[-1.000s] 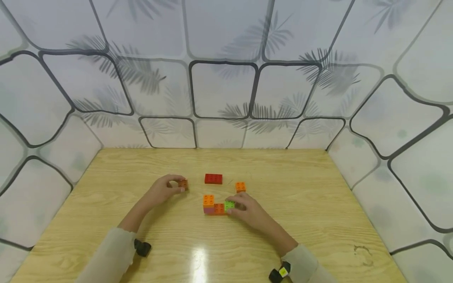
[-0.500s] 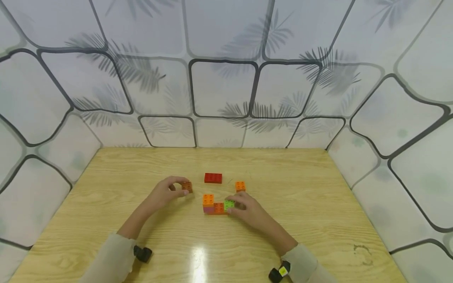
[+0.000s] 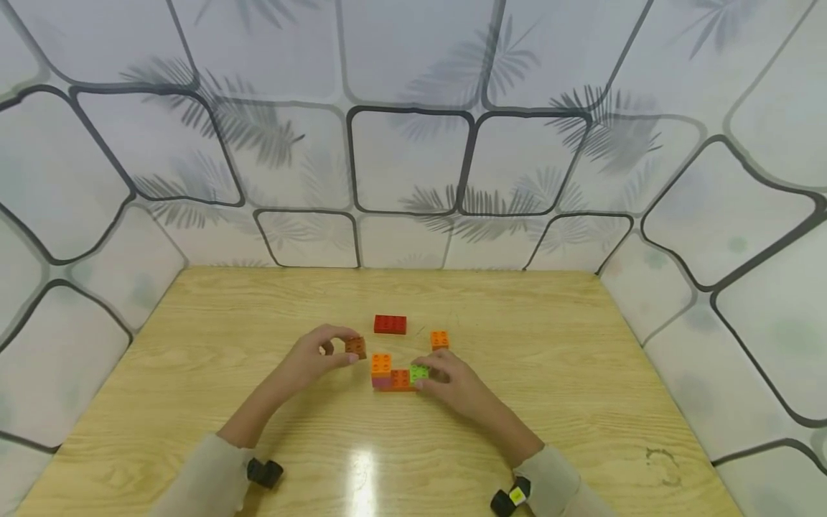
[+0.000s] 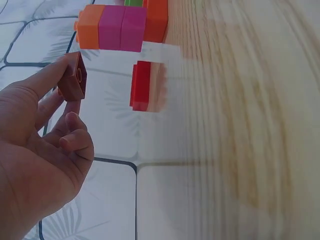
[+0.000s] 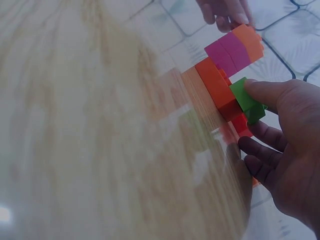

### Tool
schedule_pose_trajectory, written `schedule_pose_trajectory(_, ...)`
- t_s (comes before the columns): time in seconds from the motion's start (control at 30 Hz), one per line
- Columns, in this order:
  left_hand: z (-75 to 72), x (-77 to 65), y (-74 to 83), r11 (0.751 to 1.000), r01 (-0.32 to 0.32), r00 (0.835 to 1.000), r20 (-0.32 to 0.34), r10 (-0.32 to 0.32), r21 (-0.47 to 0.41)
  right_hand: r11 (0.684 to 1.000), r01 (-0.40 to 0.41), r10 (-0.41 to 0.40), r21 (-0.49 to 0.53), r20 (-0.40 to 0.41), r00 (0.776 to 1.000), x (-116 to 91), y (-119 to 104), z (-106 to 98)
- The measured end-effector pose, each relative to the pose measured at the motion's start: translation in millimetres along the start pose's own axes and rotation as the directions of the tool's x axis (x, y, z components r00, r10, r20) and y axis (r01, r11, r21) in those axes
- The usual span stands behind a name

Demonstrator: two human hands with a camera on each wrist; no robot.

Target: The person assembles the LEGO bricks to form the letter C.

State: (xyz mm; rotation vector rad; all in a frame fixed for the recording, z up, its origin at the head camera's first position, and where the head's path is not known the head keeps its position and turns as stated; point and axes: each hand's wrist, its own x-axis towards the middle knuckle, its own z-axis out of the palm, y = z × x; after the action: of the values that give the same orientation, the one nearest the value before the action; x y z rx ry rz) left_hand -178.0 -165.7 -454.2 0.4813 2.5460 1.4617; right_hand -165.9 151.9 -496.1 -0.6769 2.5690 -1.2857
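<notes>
My left hand (image 3: pixel 314 357) pinches a small brown toy brick (image 3: pixel 356 347) between thumb and fingers, raised off the table just left of a built stack. In the left wrist view the brown brick (image 4: pixel 74 79) shows its hollow underside. That stack has a long red-orange base brick (image 5: pixel 216 90), two magenta bricks (image 4: pixel 122 27) at its left end and an orange brick (image 3: pixel 381 363) on top of them. A green brick (image 5: pixel 248 101) sits on the base's right end. Thumb and fingers of my right hand (image 3: pixel 456 386) grip the green brick.
Behind the stack lies a red brick (image 3: pixel 390 324) on the wooden table (image 3: pixel 362 445). A loose orange brick (image 3: pixel 439 339) lies at the back right, close to my right fingers. Patterned white panels (image 3: pixel 407 165) enclose the table's back and sides.
The left hand has carried the brown brick rightward and slightly nearer, up to the stack's left side. My right hand stays on the green brick.
</notes>
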Motion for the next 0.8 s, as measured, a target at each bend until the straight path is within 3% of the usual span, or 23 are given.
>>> schedule_pose_trajectory(0.47, 15.5, -0.5, 16.5, 0.997, -0.082, 0.997, 0.005, 0.082, -0.013, 1.000, 0.007, -0.007, 0.007, 0.003, 1.000, 1, 2, 0)
schedule_pose_trajectory(0.8, 26.3, 2.3, 22.4, 0.997, -0.078, 0.997, 0.026, 0.077, 0.025, 1.000, 0.004, -0.004, 0.023, -0.002, 1.000, 1, 4, 1)
